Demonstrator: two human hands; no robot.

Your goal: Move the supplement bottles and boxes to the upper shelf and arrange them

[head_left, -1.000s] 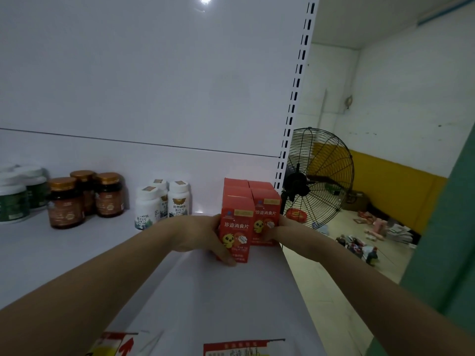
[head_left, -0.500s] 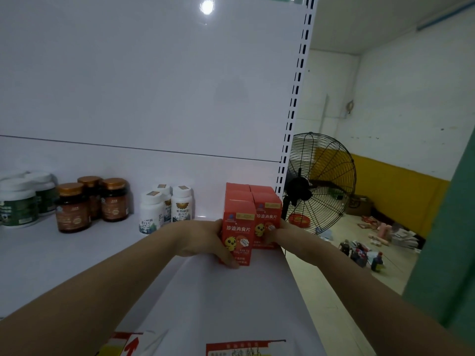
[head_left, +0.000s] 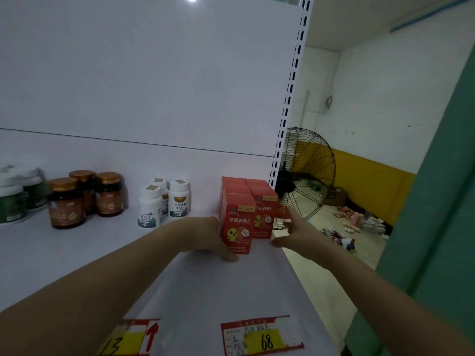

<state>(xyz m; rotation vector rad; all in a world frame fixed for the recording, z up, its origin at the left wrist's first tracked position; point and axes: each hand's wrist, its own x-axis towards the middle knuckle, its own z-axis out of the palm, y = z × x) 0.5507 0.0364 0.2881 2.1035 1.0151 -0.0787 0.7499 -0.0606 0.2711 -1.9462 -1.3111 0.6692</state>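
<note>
White steel makes up the upper shelf (head_left: 64,253), which carries everything the task names; the red boxes (head_left: 246,209) stand at its right end against the slotted upright (head_left: 290,98), long axes vertical, packed in two columns running back toward the rear panel. Five box tops can be counted, three in the left column and two in the right; any further ones are hidden. The left hand (head_left: 205,235) lies directly left of the front left box, fingers curled loosely against its side and thumb at its lower corner, so it touches rather than lifts; this hand is the nearer one for squaring the block. The right hand (head_left: 293,232) sits just right of the front right box, open and fairly wide, fingertips beside the box face, gripping nothing; whether it touches is unclear. Nudging the stack left or back looks like the step in hand. Leftward stand three brown jars (head_left: 84,199), then three white bottles (head_left: 164,201), then at least two green-labelled tubs (head_left: 15,199) cut by the frame edge; two price tags (head_left: 259,335) mark the shelf lip.
</note>
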